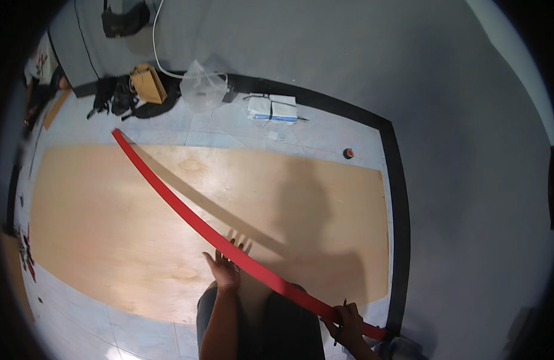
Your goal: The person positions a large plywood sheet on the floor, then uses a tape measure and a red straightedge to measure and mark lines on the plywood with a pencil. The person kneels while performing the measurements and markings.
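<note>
A long, flat red strip (187,213) runs slantwise from the far left down to the near right and looks bowed in this fisheye view. Near its right end my right hand (349,324) is closed around it. A thin dark stick, like a pen or pencil (345,302), pokes out from the same hand. My left hand (226,275) is at the strip's near side, palm up and thumb spread. Its fingers reach beneath the strip, partly hidden by it, stretched out rather than wrapped round. Below lies a large plywood sheet (109,222), with the strip's shadow across it.
Beyond the plywood stand a brown paper bag (148,84), a clear plastic bag (202,90), a white strapped bundle (273,108) and a tape roll (348,153). Grey walls (469,180) with black skirting rise ahead and right. Tools (26,255) lie left; another person (40,78) is far left.
</note>
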### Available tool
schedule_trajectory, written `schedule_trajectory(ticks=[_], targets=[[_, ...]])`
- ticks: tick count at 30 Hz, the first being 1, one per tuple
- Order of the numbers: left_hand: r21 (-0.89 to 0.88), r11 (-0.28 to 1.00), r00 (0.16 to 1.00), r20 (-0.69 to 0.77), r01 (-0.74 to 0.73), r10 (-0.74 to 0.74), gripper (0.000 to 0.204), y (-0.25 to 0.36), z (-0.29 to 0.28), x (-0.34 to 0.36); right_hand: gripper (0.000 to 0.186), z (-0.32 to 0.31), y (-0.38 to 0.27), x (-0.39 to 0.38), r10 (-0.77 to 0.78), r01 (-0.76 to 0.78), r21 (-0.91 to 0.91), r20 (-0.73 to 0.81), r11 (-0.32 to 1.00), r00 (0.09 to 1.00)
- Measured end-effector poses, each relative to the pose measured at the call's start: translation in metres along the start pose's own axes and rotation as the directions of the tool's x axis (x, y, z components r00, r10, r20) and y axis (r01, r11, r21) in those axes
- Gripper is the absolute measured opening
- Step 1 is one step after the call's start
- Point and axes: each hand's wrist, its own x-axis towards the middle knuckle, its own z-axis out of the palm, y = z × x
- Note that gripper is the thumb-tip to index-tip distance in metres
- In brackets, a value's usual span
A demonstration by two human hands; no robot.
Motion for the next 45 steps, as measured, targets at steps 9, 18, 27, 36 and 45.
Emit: schedule_trajectory(ticks=[9,18,27,36,45], targets=[[0.350,0.905,0.970,-0.113,0.243,-0.217,0.036,0.000,0.047,-0.156,0.043,-0.028,0.016,-0.238,0.137,-0.138,-0.002,-0.136,0.990,0.981],[0.709,0.621,0.855,0.050,0.334,-0.517,0.020,-0.045,0.088,-0.262,0.045,0.015,0.007,-0.425,0.378,-0.323,0.203,-0.384,0.925,0.842],[0.902,0.216,0.689,-0.114,0.373,-0.715,0.032,-0.148,0.089,-0.192,0.040,0.091,-0.006,-0.433,0.602,-0.541,0.266,-0.400,0.798,0.691],[0.932,-0.025,0.600,-0.252,0.361,-0.759,0.028,-0.209,0.035,-0.162,0.031,0.139,-0.007,-0.437,0.704,-0.648,0.277,-0.302,0.710,0.643],[0.982,-0.086,0.442,-0.002,-0.171,-0.897,0.025,-0.221,-0.013,-0.143,0.048,0.223,0.017,-0.486,0.779,-0.738,0.302,-0.024,0.604,0.627]])
